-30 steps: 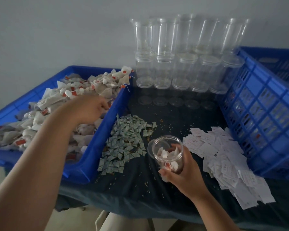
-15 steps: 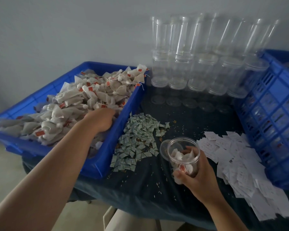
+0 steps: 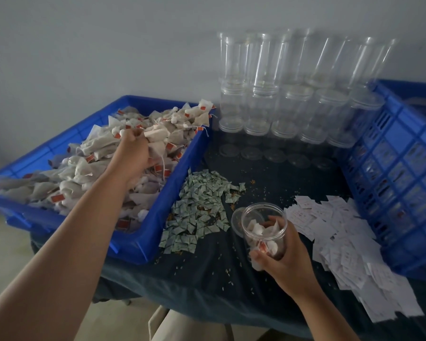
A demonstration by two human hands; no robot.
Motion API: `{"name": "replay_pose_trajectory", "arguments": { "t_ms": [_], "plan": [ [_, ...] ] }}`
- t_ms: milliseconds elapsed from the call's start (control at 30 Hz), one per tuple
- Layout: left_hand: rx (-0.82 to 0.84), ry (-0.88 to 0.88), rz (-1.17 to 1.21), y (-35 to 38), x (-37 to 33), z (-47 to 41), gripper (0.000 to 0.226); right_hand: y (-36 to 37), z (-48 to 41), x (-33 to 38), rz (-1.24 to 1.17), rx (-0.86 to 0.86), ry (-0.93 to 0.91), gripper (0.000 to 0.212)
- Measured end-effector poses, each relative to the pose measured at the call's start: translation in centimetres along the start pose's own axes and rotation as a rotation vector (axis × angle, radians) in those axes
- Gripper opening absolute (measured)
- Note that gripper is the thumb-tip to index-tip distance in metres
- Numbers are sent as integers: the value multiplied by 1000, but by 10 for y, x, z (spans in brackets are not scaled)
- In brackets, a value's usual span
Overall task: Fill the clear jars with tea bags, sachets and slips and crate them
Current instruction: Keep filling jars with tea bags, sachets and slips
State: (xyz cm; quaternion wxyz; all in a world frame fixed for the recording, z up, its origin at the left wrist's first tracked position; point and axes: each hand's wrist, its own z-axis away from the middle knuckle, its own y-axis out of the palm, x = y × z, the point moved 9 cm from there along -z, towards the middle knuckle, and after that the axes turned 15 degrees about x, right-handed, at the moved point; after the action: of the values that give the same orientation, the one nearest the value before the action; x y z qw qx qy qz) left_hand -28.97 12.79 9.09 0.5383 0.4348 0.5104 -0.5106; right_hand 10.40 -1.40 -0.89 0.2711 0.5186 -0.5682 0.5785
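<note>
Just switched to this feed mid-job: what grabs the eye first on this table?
Most striking is the blue plastic tray at left, heaped with white tea bags with red tags, where the left hand grips a few. In front, the right hand holds a clear plastic jar partly filled with bags; stacked empty clear jars line the back wall.

Left forearm (image 3: 67,242) and right forearm (image 3: 330,313) are bare (pale beige cloth (image 3: 177,326), perhaps trousers, shows below).
</note>
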Motion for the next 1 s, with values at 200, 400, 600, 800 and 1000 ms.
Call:
{"name": "replay_pose_trajectory", "arguments": {
  "t_ms": [200, 400, 600, 800, 1000],
  "plan": [
    [241, -73, 263, 33, 5, 18, 40, 2, -1, 0, 33, 3, -4, 70],
    [489, -15, -65, 90, -29, 47, 36, 2, -1, -6, 51, 13, 8, 75],
    [709, 168, -742, 185, -49, 96, 31, 3, -1, -5, 67, 12, 7, 74],
    [762, 182, -1012, 239, -15, 110, 20, 1, 1, -2, 67, 0, 0, 70],
    [797, 267, -908, 240, -23, 110, 31, -3, 1, -4, -11, -24, -9, 68]
  ]
}}
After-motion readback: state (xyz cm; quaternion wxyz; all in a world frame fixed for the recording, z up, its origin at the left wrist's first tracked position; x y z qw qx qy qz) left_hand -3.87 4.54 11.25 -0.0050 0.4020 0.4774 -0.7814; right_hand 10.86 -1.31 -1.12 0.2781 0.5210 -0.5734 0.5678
